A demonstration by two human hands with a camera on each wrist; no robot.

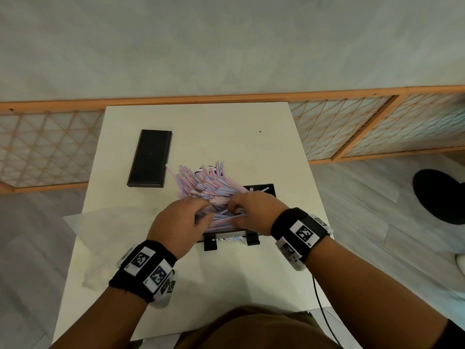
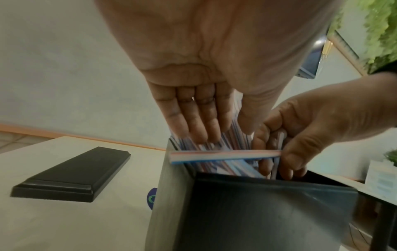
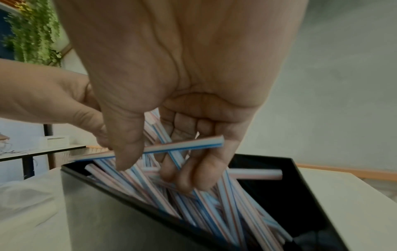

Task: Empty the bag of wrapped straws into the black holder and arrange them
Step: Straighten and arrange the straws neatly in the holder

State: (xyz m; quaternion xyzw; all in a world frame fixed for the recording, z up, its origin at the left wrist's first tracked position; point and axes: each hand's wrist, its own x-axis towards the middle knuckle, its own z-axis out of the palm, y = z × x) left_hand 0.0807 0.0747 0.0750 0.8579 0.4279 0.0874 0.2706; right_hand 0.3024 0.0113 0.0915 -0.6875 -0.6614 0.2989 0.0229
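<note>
A heap of pink-and-blue striped wrapped straws (image 1: 208,185) stands slanted in the black holder (image 1: 266,188) at the middle of the white table (image 1: 226,122). My left hand (image 1: 201,210) clasps a bunch of them between its fingers (image 2: 197,122) and thumb, at the holder's (image 2: 257,212) left wall. My right hand (image 1: 234,207) reaches into the holder (image 3: 107,220) from the right. It pinches a single straw (image 3: 182,146) that lies crosswise over the others, between thumb and fingers (image 3: 189,176). That straw (image 2: 214,155) spans the holder's opening.
The holder's black lid (image 1: 150,158) lies flat at the far left of the table. A crumpled clear bag (image 1: 100,222) lies at the left edge. A black cable (image 1: 319,298) hangs off the near right edge. A wooden lattice screen (image 1: 352,127) stands behind the table.
</note>
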